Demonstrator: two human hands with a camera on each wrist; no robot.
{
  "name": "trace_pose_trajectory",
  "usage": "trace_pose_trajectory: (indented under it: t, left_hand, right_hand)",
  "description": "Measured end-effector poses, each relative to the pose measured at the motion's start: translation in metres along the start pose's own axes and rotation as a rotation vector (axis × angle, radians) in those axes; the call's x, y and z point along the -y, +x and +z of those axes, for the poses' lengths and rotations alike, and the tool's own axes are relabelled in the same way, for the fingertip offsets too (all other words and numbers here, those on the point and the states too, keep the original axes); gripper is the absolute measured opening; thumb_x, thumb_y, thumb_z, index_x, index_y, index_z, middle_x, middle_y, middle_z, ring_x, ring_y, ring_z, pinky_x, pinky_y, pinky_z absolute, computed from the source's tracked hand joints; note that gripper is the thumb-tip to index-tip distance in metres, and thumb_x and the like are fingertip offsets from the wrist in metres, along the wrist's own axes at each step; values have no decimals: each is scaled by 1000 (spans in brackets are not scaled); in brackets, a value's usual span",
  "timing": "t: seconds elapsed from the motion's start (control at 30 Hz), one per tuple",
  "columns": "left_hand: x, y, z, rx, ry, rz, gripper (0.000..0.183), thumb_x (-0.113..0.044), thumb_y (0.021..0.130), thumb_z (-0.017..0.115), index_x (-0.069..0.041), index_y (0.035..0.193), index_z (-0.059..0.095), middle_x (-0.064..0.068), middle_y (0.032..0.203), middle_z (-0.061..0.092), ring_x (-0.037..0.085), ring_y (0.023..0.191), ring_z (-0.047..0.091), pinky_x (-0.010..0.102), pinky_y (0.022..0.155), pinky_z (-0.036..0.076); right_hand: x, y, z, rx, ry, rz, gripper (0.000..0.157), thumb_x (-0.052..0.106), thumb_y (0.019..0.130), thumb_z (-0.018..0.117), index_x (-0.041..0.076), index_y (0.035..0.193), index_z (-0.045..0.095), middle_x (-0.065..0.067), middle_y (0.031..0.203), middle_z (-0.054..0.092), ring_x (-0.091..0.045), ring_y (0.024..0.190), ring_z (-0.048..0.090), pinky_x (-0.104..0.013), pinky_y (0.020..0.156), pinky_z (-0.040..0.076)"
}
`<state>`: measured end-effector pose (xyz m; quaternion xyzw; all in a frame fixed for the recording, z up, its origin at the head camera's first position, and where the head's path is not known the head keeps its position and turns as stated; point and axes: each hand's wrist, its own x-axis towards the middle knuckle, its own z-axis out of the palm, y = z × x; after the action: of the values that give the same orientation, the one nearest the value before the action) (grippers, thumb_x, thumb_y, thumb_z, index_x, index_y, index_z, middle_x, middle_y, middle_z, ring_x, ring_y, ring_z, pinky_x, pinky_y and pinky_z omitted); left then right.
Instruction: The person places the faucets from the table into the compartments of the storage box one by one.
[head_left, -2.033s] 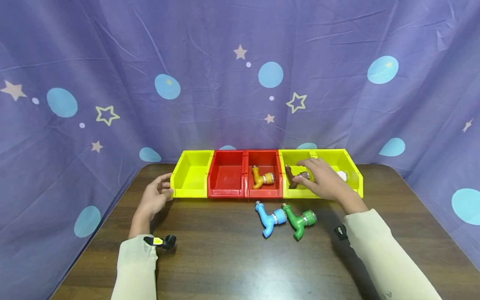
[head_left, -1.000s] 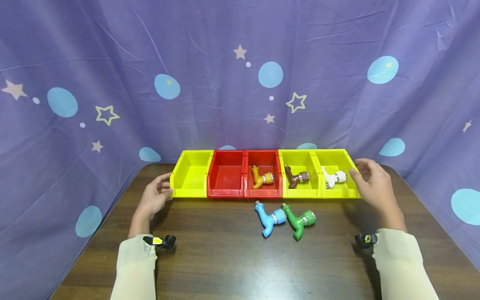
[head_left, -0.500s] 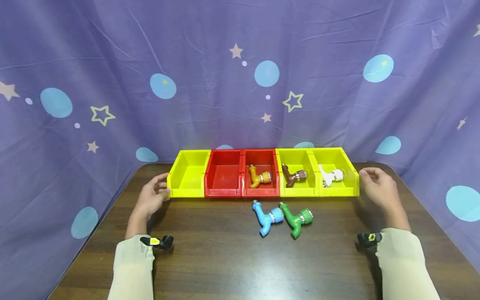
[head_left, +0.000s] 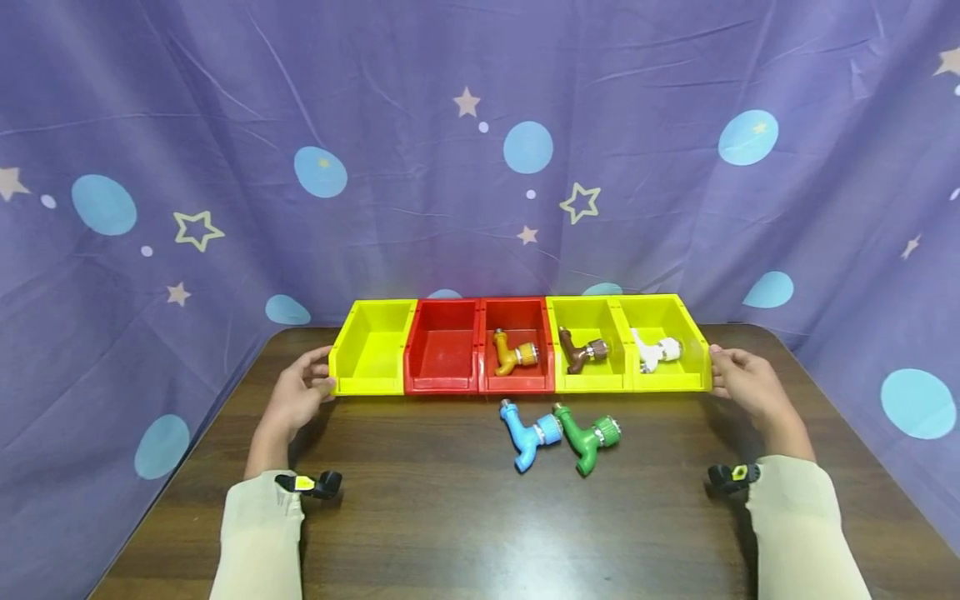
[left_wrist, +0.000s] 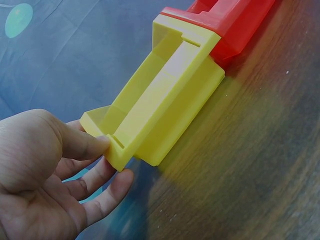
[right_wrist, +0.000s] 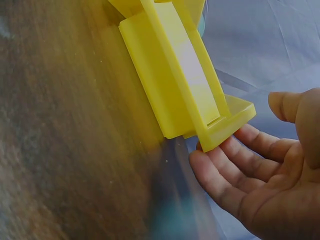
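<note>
A: Head view?
B: We find the left yellow bin (head_left: 367,386) just right of the left hand (head_left: 296,400), and the right yellow bin (head_left: 671,382) just left of the right hand (head_left: 752,389). Between the hands we see two red bins (head_left: 442,385), a third yellow bin (head_left: 595,383) and, nearer us, a blue tap (head_left: 528,437) and a green tap (head_left: 587,437).
A: Left wrist view?
B: We see the left hand pinching its bin's corner.
A: Right wrist view?
B: We see the right hand's fingers (right_wrist: 215,185) touching its bin's corner, thumb apart from it.
</note>
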<state>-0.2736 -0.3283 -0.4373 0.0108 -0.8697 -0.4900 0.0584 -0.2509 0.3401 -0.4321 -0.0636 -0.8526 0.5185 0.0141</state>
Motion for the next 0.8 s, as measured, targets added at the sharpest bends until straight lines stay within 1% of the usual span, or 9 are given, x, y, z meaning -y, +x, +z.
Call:
trace_pose_trajectory:
  t: [0.13, 0.23, 0.37, 0.47, 0.67, 0.8]
  left_hand:
    - [1, 1, 0, -5, 3, 6, 59, 5, 102, 54, -6, 157, 37, 25, 127, 56, 33, 112, 61, 30, 81, 61]
    - [2, 1, -1, -3, 7, 2, 59, 5, 102, 53, -7, 158, 36, 24, 126, 55, 33, 112, 61, 32, 82, 61]
    - [4, 2, -2, 2, 7, 0, 60, 4, 102, 53, -7, 158, 36, 24, 127, 55, 33, 112, 61, 34, 83, 61]
    - [5, 1, -3, 4, 13, 6, 60, 4, 102, 53, -7, 158, 35, 24, 127, 55, 33, 112, 61, 33, 82, 61]
    - [2, 1, -2, 2, 20, -2, 60, 4, 102, 53, -7, 158, 35, 24, 126, 55, 32, 111, 61, 35, 83, 61]
    - [2, 1, -1, 1, 16, -5, 59, 4, 103, 52, -8, 158, 36, 24, 126, 55, 33, 111, 60, 35, 83, 61]
  right_hand:
    - [-3, 1, -1, 31, 27, 17, 81, 52, 108, 35, -19, 147, 33, -37, 137, 48, -6, 94, 61, -27, 83, 60]
    - [-5, 2, -2, 42, 38, 9, 70, 42, 110, 39, -18, 147, 35, -34, 137, 48, -5, 94, 61, -26, 83, 60]
    - [-10, 3, -3, 59, 27, -38, 54, 23, 109, 47, -18, 144, 38, -35, 137, 50, -2, 92, 61, -25, 84, 60]
    - [-14, 3, -3, 64, 15, -84, 48, 13, 106, 50, -20, 140, 40, -37, 132, 53, -1, 91, 63, -26, 85, 60]
    - [-19, 4, -2, 41, -7, -119, 38, 6, 106, 50, -20, 135, 47, -34, 123, 59, -2, 89, 65, -27, 83, 61]
    - [-19, 3, -2, 34, -23, -120, 37, 5, 106, 49, -20, 134, 47, -34, 123, 59, -3, 88, 64, -27, 82, 61]
